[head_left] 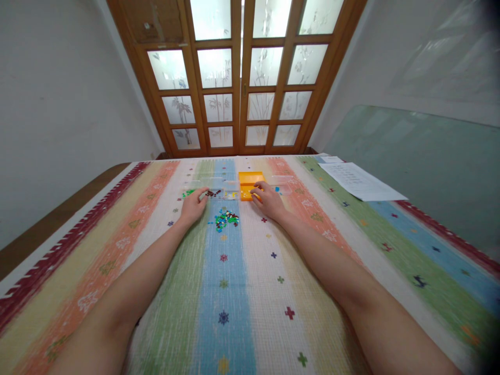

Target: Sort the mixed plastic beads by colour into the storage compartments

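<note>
Near the far edge of the table (351,250), tiny coloured pieces (226,219) lie heaped between the half-curled left hand (193,204) at the clear tray (224,195) and the right hand (269,200) touching the orange tray (248,181); probably light and slippery, they suit fingertip pinching, and I cannot tell whether either hand holds one.

The cloth (234,291) is striped in red, yellow, orange, green, blue and white and dotted with crosses. The tray (247,179) is coloured orange; the small pieces (225,220) are mixed green, blue, red.

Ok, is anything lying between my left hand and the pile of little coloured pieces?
Nothing visible. The left hand rests just beside the pile, with only bare striped cloth between them. The clear box sits farther back, out of the way.
</note>
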`<state>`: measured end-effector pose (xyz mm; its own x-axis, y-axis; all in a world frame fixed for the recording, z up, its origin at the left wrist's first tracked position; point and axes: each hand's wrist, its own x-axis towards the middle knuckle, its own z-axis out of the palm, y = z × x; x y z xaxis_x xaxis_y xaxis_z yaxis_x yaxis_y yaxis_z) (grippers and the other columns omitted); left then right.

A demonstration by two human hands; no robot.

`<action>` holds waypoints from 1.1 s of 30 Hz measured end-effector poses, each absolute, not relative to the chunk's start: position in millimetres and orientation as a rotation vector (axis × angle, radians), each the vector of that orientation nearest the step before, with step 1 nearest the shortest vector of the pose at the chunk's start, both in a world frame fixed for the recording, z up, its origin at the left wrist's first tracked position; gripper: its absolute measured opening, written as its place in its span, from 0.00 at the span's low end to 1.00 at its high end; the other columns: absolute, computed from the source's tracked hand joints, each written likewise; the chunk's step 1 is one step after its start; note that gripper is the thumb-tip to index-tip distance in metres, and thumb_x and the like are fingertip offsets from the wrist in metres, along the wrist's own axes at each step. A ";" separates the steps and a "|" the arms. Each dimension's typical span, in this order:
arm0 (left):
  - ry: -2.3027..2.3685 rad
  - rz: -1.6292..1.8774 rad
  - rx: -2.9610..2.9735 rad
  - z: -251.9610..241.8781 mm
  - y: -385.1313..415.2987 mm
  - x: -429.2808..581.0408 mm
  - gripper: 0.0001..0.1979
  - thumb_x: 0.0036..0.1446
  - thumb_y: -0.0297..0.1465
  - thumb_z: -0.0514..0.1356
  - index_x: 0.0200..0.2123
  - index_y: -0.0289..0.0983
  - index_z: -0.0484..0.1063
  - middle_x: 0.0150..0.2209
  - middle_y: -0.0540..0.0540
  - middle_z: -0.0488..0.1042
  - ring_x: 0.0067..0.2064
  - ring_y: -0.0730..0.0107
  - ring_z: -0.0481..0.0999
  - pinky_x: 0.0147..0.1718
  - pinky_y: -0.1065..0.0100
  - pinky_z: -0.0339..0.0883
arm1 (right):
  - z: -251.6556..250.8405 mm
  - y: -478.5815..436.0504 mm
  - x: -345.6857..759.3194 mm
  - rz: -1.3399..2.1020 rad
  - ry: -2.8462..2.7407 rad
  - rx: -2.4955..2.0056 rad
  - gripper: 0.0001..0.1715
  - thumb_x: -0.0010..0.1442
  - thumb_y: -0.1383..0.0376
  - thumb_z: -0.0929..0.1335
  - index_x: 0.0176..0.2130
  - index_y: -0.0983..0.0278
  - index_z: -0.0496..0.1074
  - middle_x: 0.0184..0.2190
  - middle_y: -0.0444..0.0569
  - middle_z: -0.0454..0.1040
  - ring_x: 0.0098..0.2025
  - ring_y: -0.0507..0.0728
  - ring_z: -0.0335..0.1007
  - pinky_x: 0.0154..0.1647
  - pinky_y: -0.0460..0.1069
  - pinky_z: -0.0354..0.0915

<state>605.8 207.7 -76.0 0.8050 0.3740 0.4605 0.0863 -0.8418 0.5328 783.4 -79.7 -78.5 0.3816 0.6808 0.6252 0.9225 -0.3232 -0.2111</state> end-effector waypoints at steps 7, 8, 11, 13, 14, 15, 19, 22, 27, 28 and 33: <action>0.060 0.697 2.589 -74.2 199.7 603.6 0.18 0.65 0.30 0.57 0.56 0.40 0.76 0.54 0.43 0.79 0.35 0.66 0.74 0.46 0.61 0.71 | -77.5 -78.1 778.7 -0.599 -1.429 -2.149 0.10 0.69 0.65 0.66 0.46 0.58 0.76 0.55 0.55 0.71 0.50 0.62 0.71 0.50 0.56 0.69; 0.032 0.680 2.598 -74.0 198.8 603.2 0.18 0.65 0.30 0.58 0.56 0.40 0.76 0.55 0.43 0.79 0.35 0.66 0.74 0.46 0.61 0.71 | -77.4 -77.0 777.4 -0.591 -1.440 -2.150 0.10 0.69 0.65 0.66 0.47 0.58 0.76 0.55 0.55 0.71 0.49 0.62 0.71 0.49 0.56 0.69; -0.027 0.608 2.621 -72.7 196.9 601.8 0.17 0.65 0.31 0.58 0.55 0.41 0.77 0.55 0.43 0.78 0.35 0.66 0.75 0.45 0.61 0.71 | -77.4 -72.6 773.0 -0.555 -1.498 -2.134 0.09 0.69 0.65 0.66 0.46 0.59 0.76 0.54 0.54 0.72 0.48 0.61 0.71 0.47 0.54 0.69; -0.055 0.573 2.635 -71.9 196.2 601.1 0.16 0.66 0.32 0.58 0.54 0.41 0.77 0.53 0.43 0.78 0.34 0.66 0.75 0.44 0.61 0.71 | -77.5 -69.6 770.4 -0.524 -1.552 -2.111 0.09 0.69 0.65 0.66 0.46 0.59 0.77 0.51 0.53 0.74 0.48 0.60 0.71 0.47 0.53 0.68; -0.073 0.561 2.643 -71.6 195.9 601.0 0.15 0.66 0.32 0.58 0.53 0.41 0.78 0.52 0.44 0.79 0.35 0.66 0.75 0.43 0.62 0.71 | -77.5 -68.4 769.3 -0.510 -1.580 -2.103 0.09 0.70 0.65 0.66 0.45 0.59 0.77 0.49 0.53 0.74 0.48 0.60 0.71 0.48 0.53 0.67; -0.096 0.551 2.653 -71.5 195.6 601.1 0.14 0.66 0.31 0.58 0.52 0.41 0.78 0.51 0.44 0.79 0.36 0.65 0.76 0.44 0.62 0.70 | -77.3 -67.7 768.4 -0.499 -1.604 -2.097 0.09 0.70 0.65 0.66 0.45 0.59 0.77 0.48 0.52 0.75 0.48 0.60 0.71 0.48 0.52 0.67; -0.214 0.497 2.704 -72.4 194.0 602.5 0.12 0.67 0.31 0.58 0.48 0.42 0.80 0.47 0.44 0.79 0.45 0.61 0.78 0.47 0.63 0.70 | -76.5 -67.5 767.8 -0.507 -1.622 -2.107 0.09 0.71 0.66 0.66 0.44 0.60 0.77 0.46 0.52 0.76 0.47 0.59 0.71 0.47 0.51 0.65; -0.267 0.435 2.735 -72.9 192.2 603.2 0.12 0.68 0.32 0.57 0.48 0.42 0.81 0.45 0.44 0.78 0.45 0.62 0.77 0.46 0.64 0.70 | -76.2 -68.3 768.6 -0.518 -1.626 -2.127 0.09 0.71 0.65 0.65 0.43 0.61 0.77 0.45 0.53 0.76 0.46 0.59 0.70 0.46 0.51 0.64; -0.298 0.393 2.722 -70.5 190.1 602.4 0.12 0.67 0.32 0.59 0.47 0.43 0.82 0.44 0.45 0.77 0.44 0.63 0.77 0.45 0.64 0.69 | -75.2 -68.6 767.4 -0.501 -1.637 -2.142 0.10 0.72 0.64 0.65 0.43 0.62 0.76 0.44 0.53 0.76 0.45 0.59 0.70 0.45 0.50 0.63; -0.296 0.389 2.717 -70.2 190.0 602.3 0.12 0.67 0.32 0.59 0.47 0.43 0.82 0.44 0.45 0.77 0.44 0.63 0.77 0.45 0.64 0.69 | -74.9 -68.7 767.0 -0.493 -1.638 -2.141 0.10 0.72 0.64 0.65 0.43 0.62 0.76 0.44 0.53 0.76 0.45 0.59 0.70 0.45 0.50 0.62; -0.281 0.389 2.714 -71.4 190.5 602.7 0.11 0.66 0.32 0.60 0.46 0.42 0.82 0.43 0.45 0.77 0.44 0.63 0.76 0.44 0.64 0.69 | -73.4 -69.0 765.8 -0.480 -1.657 -2.153 0.11 0.73 0.63 0.64 0.43 0.63 0.76 0.44 0.53 0.76 0.45 0.58 0.70 0.45 0.50 0.62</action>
<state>602.7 190.5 -71.4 0.9416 -0.1403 0.3061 -0.2465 -0.9065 0.3427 765.8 -69.0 -73.4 0.2461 0.8386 0.4861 0.9685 -0.2321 -0.0900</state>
